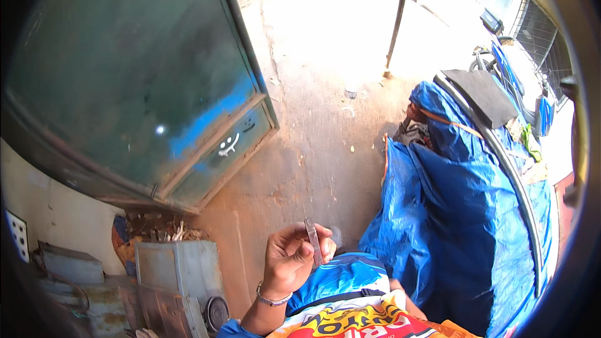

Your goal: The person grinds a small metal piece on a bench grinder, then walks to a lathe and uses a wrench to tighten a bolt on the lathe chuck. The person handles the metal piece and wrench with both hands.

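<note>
My left hand (291, 255), with a bracelet (273, 300) at the wrist, is raised in front of my body. Its thumb and fingers pinch a short, narrow, flat strip (313, 242), greyish and slightly shiny, held almost upright. I cannot make out its exact kind. Part of my right arm (405, 299) shows beside the shirt, but the hand itself is out of sight. Below the left hand are the blue cloth (344, 275) over my lap and the colourful printed shirt (375, 322).
A large green metal door (125, 56) with blue paint and a drawn smiley stands at left. Old grey metal boxes (178, 263) lie below it. At right, a blue tarpaulin (463, 200) covers something bulky, with a curved strip along it. A thin post (397, 19) stands ahead on the concrete floor (307, 150).
</note>
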`<action>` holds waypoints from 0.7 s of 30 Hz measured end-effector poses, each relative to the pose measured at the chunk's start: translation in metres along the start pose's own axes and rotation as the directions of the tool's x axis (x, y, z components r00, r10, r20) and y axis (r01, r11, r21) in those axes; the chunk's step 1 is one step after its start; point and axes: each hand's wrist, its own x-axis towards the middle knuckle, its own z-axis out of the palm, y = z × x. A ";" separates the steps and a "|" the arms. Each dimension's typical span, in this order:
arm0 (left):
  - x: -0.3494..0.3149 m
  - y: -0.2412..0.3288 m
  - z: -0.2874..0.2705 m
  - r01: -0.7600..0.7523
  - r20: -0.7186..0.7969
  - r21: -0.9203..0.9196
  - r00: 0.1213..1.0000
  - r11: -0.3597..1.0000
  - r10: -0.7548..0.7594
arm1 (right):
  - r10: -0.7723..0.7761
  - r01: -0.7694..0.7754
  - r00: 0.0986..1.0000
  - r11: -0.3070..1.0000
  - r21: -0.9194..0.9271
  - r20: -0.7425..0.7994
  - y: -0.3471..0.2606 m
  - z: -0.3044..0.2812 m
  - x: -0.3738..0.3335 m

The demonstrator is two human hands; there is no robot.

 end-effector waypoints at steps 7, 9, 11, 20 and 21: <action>0.162 0.008 -0.039 0.055 -0.007 -0.101 0.998 0.993 -0.056 | -0.062 0.081 0.995 0.954 0.287 -0.074 -0.299 -0.144 0.275; 0.206 0.010 -0.056 0.080 0.028 -0.177 0.997 0.981 -0.077 | -0.185 0.193 0.981 0.940 0.281 -0.055 -0.390 -0.167 0.320; 0.250 0.015 -0.074 0.088 0.055 -0.167 0.995 0.982 -0.080 | -0.274 0.271 0.961 0.896 0.351 -0.042 -0.464 -0.176 0.347; 0.495 0.055 -0.161 0.233 0.256 -0.227 0.951 0.946 -0.173 | -0.075 0.120 0.988 0.920 0.373 -0.132 -0.438 -0.147 0.436; 0.523 0.060 -0.166 0.245 0.257 -0.221 0.948 0.944 -0.186 | 0.082 -0.032 0.990 0.924 0.381 -0.114 -0.408 -0.138 0.436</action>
